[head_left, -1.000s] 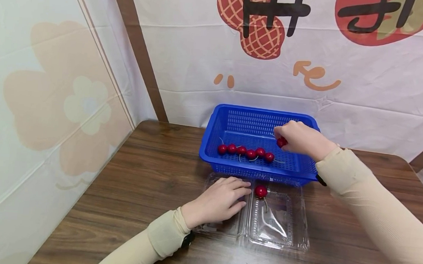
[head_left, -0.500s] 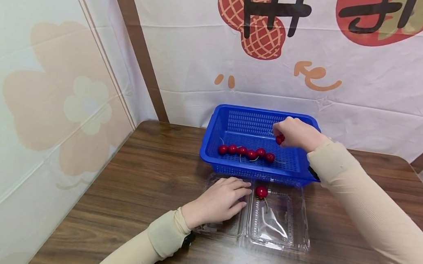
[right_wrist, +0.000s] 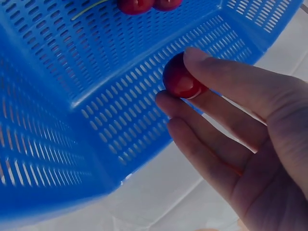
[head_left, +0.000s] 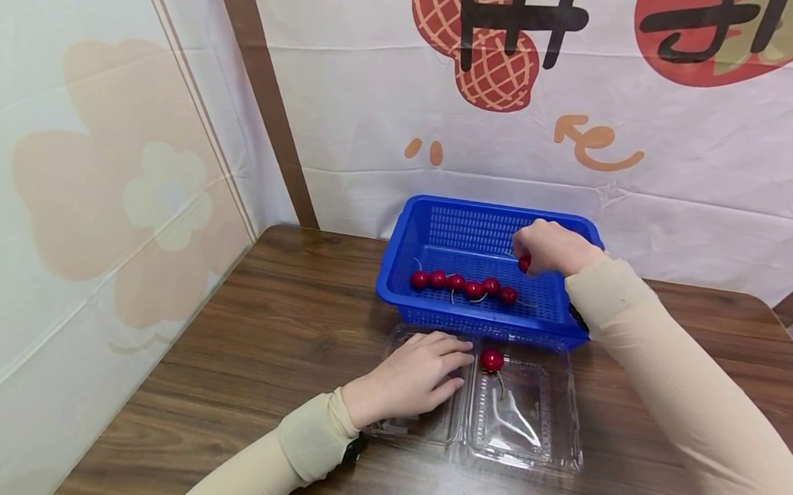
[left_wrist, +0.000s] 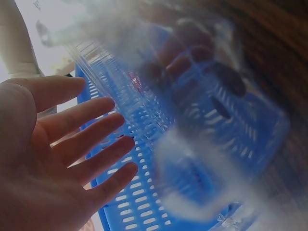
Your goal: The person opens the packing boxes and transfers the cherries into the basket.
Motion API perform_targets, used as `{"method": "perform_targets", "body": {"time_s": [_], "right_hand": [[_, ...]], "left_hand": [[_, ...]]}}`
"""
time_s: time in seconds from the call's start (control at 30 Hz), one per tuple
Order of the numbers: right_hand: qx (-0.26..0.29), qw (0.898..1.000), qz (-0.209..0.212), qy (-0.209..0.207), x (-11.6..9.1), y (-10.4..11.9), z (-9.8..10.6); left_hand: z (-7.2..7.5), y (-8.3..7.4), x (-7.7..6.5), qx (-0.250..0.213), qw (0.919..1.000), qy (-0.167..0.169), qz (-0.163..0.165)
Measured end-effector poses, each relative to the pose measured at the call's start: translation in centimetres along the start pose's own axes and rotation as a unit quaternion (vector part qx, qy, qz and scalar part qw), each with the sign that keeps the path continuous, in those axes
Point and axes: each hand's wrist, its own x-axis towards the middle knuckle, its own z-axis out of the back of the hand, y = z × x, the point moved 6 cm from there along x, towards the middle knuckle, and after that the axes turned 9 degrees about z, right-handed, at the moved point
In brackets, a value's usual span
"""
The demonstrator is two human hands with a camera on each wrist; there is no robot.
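Note:
My right hand [head_left: 554, 248] pinches a red cherry [right_wrist: 182, 79] between thumb and fingers, above the right part of a blue plastic basket [head_left: 393, 293]. Inside the basket, several red cherries [head_left: 455, 283] with thin stems lie in a row along the near side. My left hand [head_left: 409, 379] lies palm down over the left half of a clear plastic clamshell box [head_left: 567, 413], its fingers fairly straight and near the hinge. One more cherry [head_left: 491, 360] rests in the box's right half, close to its back left corner, stem toward me.
The box stands right in front of the basket on a brown wooden table [head_left: 282, 308]. Behind the basket hangs a white printed cloth [head_left: 351, 106], and a second cloth panel [head_left: 95, 219] closes off the left side.
My right hand, with the cherry in it, has shifted slightly left and its forearm has swung left. The left hand and the other cherries stay in place.

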Motion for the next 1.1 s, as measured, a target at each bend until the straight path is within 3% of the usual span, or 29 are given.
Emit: {"method": "perform_targets", "body": {"time_s": [1.1], "right_hand": [[0.044,0.993,-0.070,0.080,1.4,-1.1,-2.3]], "left_hand": [[0.0,0.1,-0.1,0.009,0.9999,-0.008,-0.008]]}}
